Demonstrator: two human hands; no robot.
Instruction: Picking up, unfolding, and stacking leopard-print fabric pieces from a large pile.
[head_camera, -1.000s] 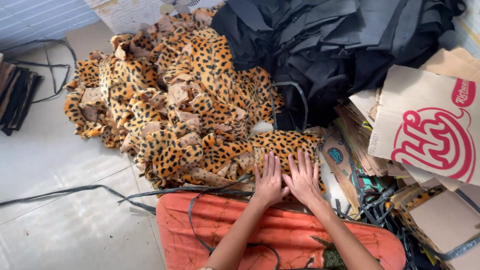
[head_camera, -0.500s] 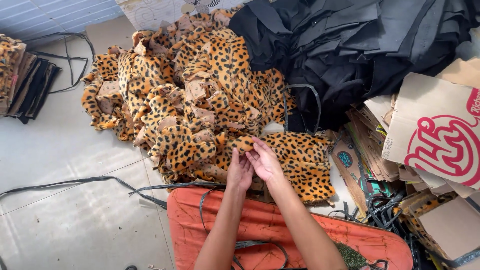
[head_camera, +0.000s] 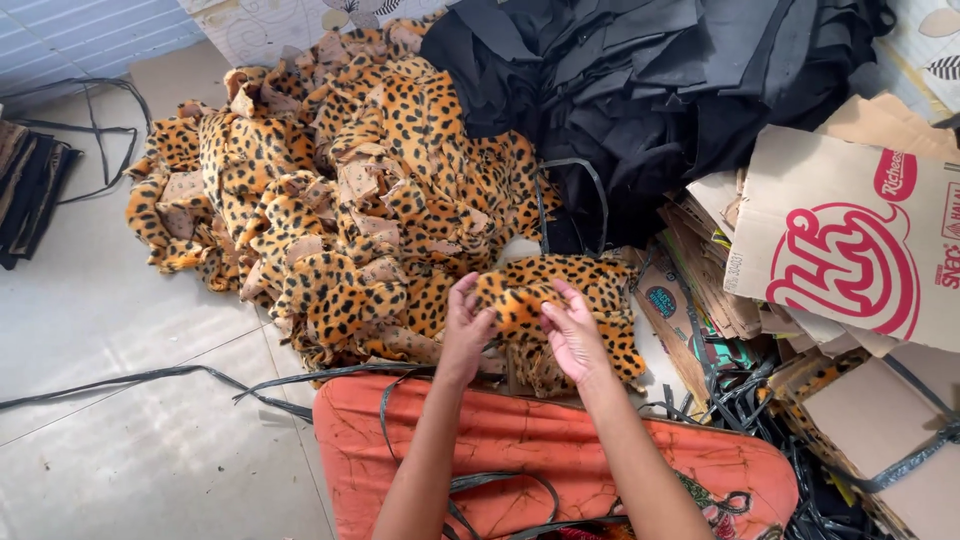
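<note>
From the head camera, both hands are near the middle, above an orange cushion (head_camera: 560, 450). The left hand (head_camera: 465, 330) is closed on the left end of a small leopard-print fabric piece (head_camera: 520, 298). The right hand (head_camera: 575, 335) is closed on its right end, with the thumb on top. The piece is held up a little above the pile. Its long side runs from left to right, tilted a bit so the right end sits lower.

Just behind the hands is a flat bunch of leopard-print pieces (head_camera: 590, 280) lying next to the cushion. Farther back and to the left is a big leopard-print pile (head_camera: 330, 200) spread over the pale tiled floor (head_camera: 130, 400).

A heap of black fabric (head_camera: 660, 90) sits at the top right, touching the spotted pile. A white and red cardboard box (head_camera: 850, 250), folded flat, lies on the right on top of more cardboard sheets (head_camera: 700, 290). Thin black plastic straps (head_camera: 150, 378) run across the floor on the left and over the cushion. A dark stack (head_camera: 25, 190) lies at the far left edge.
</note>
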